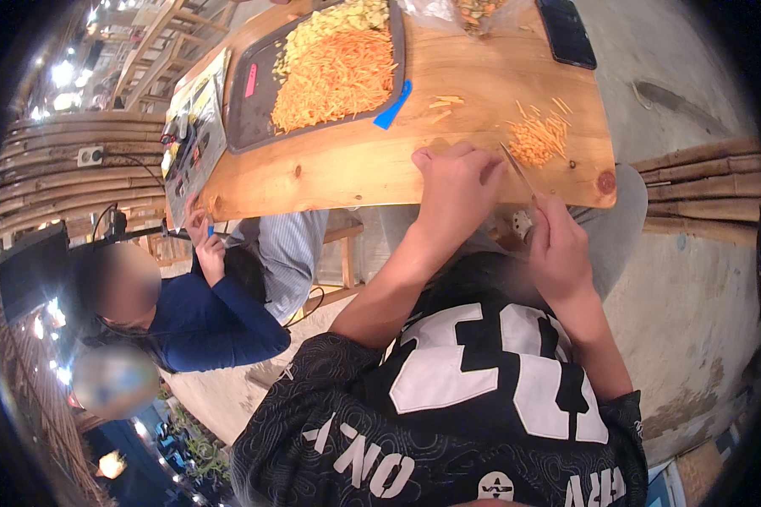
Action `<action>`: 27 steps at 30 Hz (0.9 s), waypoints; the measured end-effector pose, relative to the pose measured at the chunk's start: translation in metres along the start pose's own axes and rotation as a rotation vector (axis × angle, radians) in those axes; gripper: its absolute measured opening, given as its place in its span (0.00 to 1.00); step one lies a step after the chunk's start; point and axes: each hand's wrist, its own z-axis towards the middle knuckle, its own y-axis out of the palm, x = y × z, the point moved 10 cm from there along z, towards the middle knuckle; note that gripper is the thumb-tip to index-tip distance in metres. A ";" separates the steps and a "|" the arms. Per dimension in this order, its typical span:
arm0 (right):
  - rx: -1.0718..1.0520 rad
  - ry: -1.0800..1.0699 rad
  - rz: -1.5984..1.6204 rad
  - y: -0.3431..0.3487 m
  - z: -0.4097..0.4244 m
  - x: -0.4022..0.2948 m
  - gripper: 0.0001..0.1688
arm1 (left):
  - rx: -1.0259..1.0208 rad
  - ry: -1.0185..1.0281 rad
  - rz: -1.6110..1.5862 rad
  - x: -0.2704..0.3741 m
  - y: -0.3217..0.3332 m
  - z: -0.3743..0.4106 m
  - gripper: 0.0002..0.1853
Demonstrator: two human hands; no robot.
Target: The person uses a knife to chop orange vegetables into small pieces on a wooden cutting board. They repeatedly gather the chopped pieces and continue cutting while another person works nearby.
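My right hand (559, 244) grips a knife (518, 170) by its handle at the table's near edge, its blade slanting up and left. Beside the blade lies a small heap of diced and thin-cut carrot (539, 136). My left hand (460, 177) rests on the wooden table with fingers bent, left of the knife; whether something is under its fingertips is hidden. A few carrot sticks (447, 101) lie beyond it. Farther left, a dark tray (244, 127) holds a large pile of carrot strips (339, 82) and pale diced pieces (349, 19).
A blue plastic piece (393, 106) touches the tray's corner. A black phone (566, 35) and a plastic bag of cut pieces (475, 12) lie at the far side. At left, a person in a dark blue top (215, 323) sits near a printed sheet (196, 127).
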 end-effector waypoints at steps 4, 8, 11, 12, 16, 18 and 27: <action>-0.011 -0.003 -0.028 -0.004 -0.006 -0.005 0.11 | -0.054 -0.009 0.044 0.004 0.000 0.000 0.04; -0.017 -0.014 -0.036 -0.004 -0.007 -0.010 0.11 | -0.052 -0.034 0.005 0.000 -0.002 -0.001 0.04; -0.004 -0.041 -0.035 -0.004 -0.008 -0.011 0.12 | -0.046 -0.038 -0.015 -0.002 -0.004 -0.001 0.04; -0.002 -0.047 -0.041 -0.005 -0.009 -0.011 0.12 | -0.048 -0.044 -0.018 -0.002 -0.003 -0.001 0.05; -0.001 -0.065 -0.039 -0.007 -0.015 -0.012 0.14 | -0.059 -0.048 -0.095 -0.006 0.004 -0.001 0.05; 0.016 -0.095 -0.020 -0.006 -0.012 -0.014 0.14 | -0.086 -0.088 -0.117 -0.014 0.003 0.002 0.06; -0.035 -0.059 -0.004 0.017 0.005 0.000 0.14 | -0.131 -0.029 -0.044 -0.001 -0.002 0.008 0.08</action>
